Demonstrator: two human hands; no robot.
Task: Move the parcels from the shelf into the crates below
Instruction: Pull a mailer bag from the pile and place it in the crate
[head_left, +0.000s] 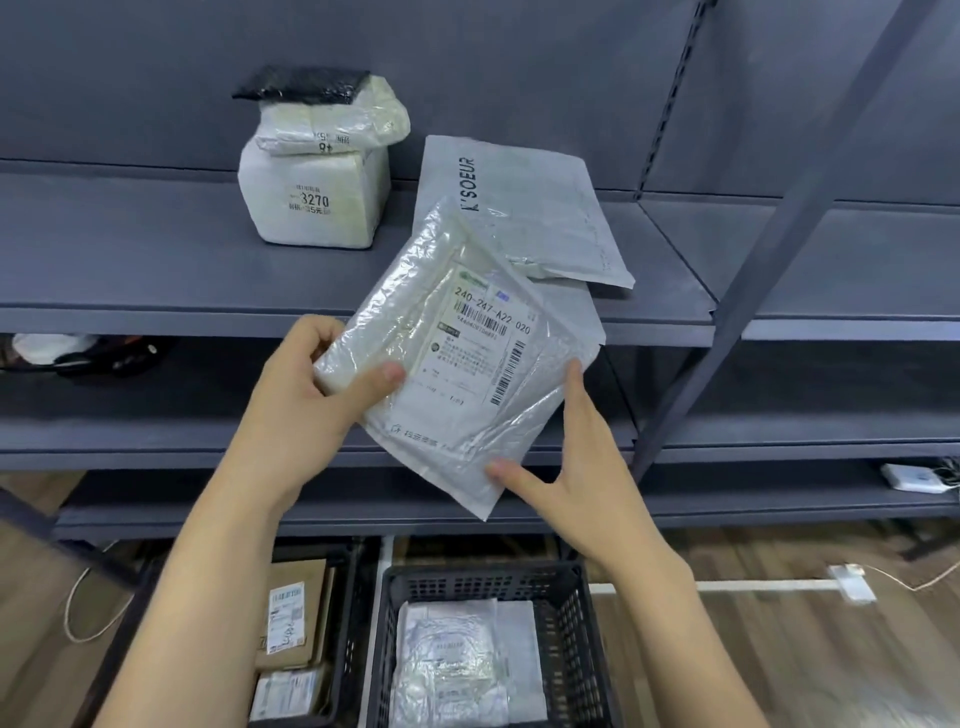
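Note:
I hold a flat white plastic mailer (467, 364) with a barcode label in front of the grey shelf (130, 260). My left hand (317, 384) grips its left edge, thumb on top. My right hand (571, 467) pinches its lower right corner between thumb and fingers. On the shelf behind lies a flat grey mailer (530, 208) printed "SOEUR". Left of it stands a blocky white parcel (311, 202) marked 3270, with a smaller white bag (337, 124) and a black pouch (301, 85) stacked on it. Two dark crates sit on the floor below.
The right crate (571, 649) holds white mailers; the left crate (353, 623) holds cardboard boxes with labels. Lower grey shelves run between the shelf and the crates. A slanted shelf post (769, 260) stands at the right. Cables and a white adapter (909, 475) lie on the wooden floor.

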